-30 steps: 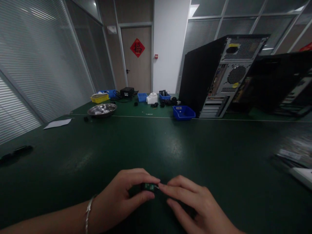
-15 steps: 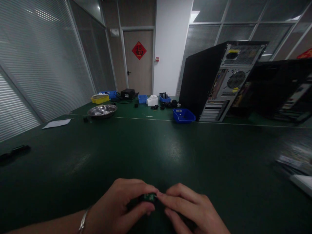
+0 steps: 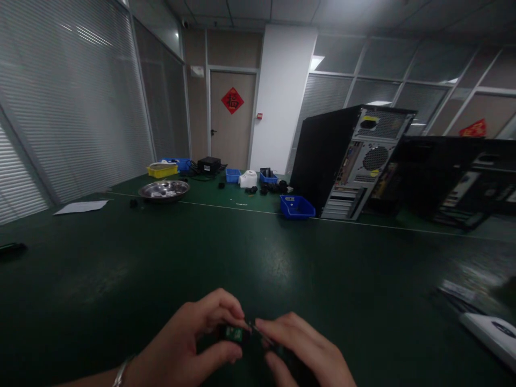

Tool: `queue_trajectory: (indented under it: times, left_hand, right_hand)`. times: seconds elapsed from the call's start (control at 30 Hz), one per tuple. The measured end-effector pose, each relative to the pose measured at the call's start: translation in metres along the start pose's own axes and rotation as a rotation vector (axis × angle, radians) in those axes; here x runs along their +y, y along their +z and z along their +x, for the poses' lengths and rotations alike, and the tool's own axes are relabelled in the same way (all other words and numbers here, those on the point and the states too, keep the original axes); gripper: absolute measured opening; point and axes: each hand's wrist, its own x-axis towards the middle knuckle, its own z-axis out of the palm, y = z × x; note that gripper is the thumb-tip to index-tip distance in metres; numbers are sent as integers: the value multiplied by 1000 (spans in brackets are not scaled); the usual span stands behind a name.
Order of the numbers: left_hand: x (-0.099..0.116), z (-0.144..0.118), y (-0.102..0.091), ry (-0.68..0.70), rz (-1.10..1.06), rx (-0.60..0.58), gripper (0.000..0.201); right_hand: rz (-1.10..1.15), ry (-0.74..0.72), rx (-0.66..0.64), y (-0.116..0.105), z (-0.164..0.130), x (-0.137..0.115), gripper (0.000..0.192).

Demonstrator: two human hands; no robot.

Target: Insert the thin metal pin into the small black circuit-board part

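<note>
Low in the head view, my left hand (image 3: 193, 344) pinches a small green circuit piece (image 3: 234, 333) between thumb and fingers, just above the dark green table (image 3: 258, 258). My right hand (image 3: 302, 352) meets it from the right, fingertips pressed to the piece's right end, where a thin metal bit shows. A bracelet sits on my left wrist. What my right palm holds, if anything, is hidden.
A black computer tower (image 3: 346, 161) stands at the back right, a blue bin (image 3: 297, 207) in front of it. Farther left are a metal bowl (image 3: 163, 190), a yellow bin (image 3: 162, 170), small blue bins and a paper sheet (image 3: 80, 207). A white device (image 3: 489, 330) lies at right.
The camera tilted up and turned slightly right, so the hands sit lower in the picture. Both hands stay together on the small green piece; my fingers shifted a little.
</note>
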Motion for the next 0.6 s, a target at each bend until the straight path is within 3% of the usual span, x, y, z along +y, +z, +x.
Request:
queue_trajectory:
  times: [0.07,0.37,0.6]
  left_hand:
    - [-5,3,0,-52,-113,-33,18]
    - [-22,9,-1,-47,-349,-125,19]
    - [-18,6,7,17,-540,-204,39]
  right_hand:
    - [25,36,48,0,2,-4,38]
    - [83,102,-49,5,0,-14,27]
    - [118,112,-65,4,1,-22,23]
